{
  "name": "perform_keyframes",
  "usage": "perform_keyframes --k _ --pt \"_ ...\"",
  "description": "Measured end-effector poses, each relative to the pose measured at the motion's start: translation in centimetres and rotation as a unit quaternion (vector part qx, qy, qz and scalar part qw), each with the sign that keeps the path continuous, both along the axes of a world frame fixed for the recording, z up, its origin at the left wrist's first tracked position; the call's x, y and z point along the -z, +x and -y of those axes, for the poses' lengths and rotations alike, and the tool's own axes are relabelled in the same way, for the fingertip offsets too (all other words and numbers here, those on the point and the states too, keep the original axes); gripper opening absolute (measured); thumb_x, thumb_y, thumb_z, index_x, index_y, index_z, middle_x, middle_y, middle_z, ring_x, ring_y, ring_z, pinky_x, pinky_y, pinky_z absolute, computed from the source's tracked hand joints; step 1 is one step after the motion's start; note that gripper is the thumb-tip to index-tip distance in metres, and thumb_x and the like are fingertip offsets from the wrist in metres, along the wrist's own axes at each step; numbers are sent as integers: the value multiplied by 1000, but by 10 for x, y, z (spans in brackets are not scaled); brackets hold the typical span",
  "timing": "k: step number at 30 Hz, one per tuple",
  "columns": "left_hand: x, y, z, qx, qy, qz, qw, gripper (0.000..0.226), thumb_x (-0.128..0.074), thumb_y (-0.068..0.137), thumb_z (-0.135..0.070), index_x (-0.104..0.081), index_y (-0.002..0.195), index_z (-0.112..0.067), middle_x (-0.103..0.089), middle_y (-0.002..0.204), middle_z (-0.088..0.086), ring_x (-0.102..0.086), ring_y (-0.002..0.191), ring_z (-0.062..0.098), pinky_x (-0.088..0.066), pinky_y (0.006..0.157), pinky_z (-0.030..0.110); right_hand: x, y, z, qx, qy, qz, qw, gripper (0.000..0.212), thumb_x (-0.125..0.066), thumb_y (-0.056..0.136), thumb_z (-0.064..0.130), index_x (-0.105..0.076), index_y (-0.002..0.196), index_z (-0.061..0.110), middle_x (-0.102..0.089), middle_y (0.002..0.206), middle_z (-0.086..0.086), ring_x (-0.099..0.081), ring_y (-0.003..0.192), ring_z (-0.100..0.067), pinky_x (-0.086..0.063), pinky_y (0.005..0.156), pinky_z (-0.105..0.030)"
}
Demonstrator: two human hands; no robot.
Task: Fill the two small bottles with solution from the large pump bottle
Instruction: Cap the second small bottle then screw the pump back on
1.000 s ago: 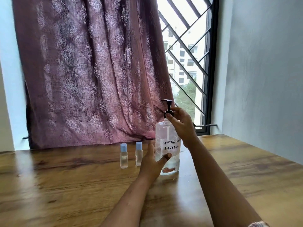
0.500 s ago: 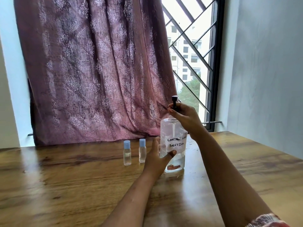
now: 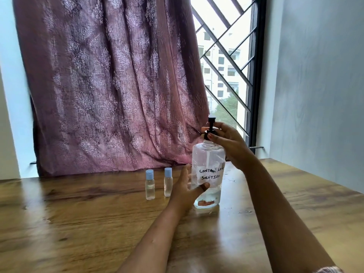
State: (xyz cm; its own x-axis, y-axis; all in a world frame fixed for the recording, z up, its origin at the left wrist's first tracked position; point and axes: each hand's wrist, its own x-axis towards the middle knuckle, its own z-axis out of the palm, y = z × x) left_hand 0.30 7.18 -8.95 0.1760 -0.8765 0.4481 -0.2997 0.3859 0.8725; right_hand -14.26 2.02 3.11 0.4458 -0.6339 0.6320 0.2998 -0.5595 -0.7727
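As the right hand [image 3: 226,143] pinches the pump collar [image 3: 208,134] and the left hand [image 3: 185,191] clasps the pump bottle [image 3: 208,166], a slip could knock the small bottles [image 3: 168,183] beside its fingers.

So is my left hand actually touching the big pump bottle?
Touching. The head view shows the left hand gripping the pump bottle, with the thumb pressed across its front.

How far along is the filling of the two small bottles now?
Done: nothing visible; the left small bottle and right small bottle stand capped on the table. In hand: the left-hand grip holds the pump bottle while the right-hand grip pinches its black collar. Left: uncapping and filling both small bottles.
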Motion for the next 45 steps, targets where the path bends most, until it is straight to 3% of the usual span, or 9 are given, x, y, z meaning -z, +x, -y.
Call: perform_keyframes --k 6,11,16,21,25,30,38,42,45 --pt "0 3 -4 32 10 -11 999 73 -73 67 -43 -35 129 -38 -54 130 0 -57 114 17 -48 93 31 0 -1 -2 -20 -23 -46 998 28 -43 93 -3 -54 118 4 -60 114 -13 -59 102 -15 -47 90 -24" --pt "-2 1 -9 47 28 -3 998 82 -72 64 -48 -32 134 -33 -55 130 2 -57 112 17 -49 88 27 0 -3 -3 -11 -17 -46 999 24 -46 93 0 -57 112 7 -60 112 -19 -60 102 -22 -47 93 -33" --pt "-2 -5 -9 25 33 14 999 91 -73 56 -60 -32 133 -35 -58 128 -1 -57 115 16 -46 100 43 3 3 -8 85 -19 -13 996 38 -74 71 14 -58 104 3 -67 92 -9 -65 83 -16 -54 77 -31" --pt "1 -6 -9 -9 21 45 999 90 -74 57 -63 -33 133 -36 -60 125 -5 -59 111 13 -50 93 36 2 16 -13 252 -83 -64 962 53 -84 62 31 -54 100 9 -65 94 -16 -64 83 -23 -54 76 -41" --pt "0 -4 -11 -15 14 45 999 79 -74 58 -62 -34 124 -43 -60 108 -18 -58 92 -6 -46 68 12 5 14 -11 162 -81 -99 978 45 -75 74 28 -53 113 23 -63 103 1 -60 91 -9 -49 71 -11" --pt "1 -6 -9 -16 21 44 999 95 -73 51 -69 -32 131 -37 -61 118 -10 -59 104 9 -51 90 35 3 -4 -4 -45 -12 -53 997 31 -57 85 10 -62 114 17 -66 112 -9 -63 100 -19 -49 91 -30" --pt "1 -5 -6 -18 33 42 998 85 -76 50 -66 -45 124 -37 -65 115 -9 -63 102 10 -53 90 38 6 16 -8 248 -67 -48 965 51 -86 56 36 -53 89 16 -62 82 3 -62 79 -18 -52 73 -34" --pt "0 -5 -7 -16 31 30 999 80 -76 51 -66 -47 121 -39 -65 116 -8 -64 100 13 -54 88 40 6 13 -9 129 -54 -84 987 43 -74 66 44 -51 101 35 -63 97 7 -63 87 -6 -51 71 -19" --pt "0 -5 -6 -17 35 35 999 88 -75 50 -67 -44 126 -35 -63 119 -5 -64 102 16 -54 89 42 5 6 -4 41 -30 -75 996 21 -60 87 22 -61 107 28 -68 104 2 -64 93 -8 -52 78 -17"
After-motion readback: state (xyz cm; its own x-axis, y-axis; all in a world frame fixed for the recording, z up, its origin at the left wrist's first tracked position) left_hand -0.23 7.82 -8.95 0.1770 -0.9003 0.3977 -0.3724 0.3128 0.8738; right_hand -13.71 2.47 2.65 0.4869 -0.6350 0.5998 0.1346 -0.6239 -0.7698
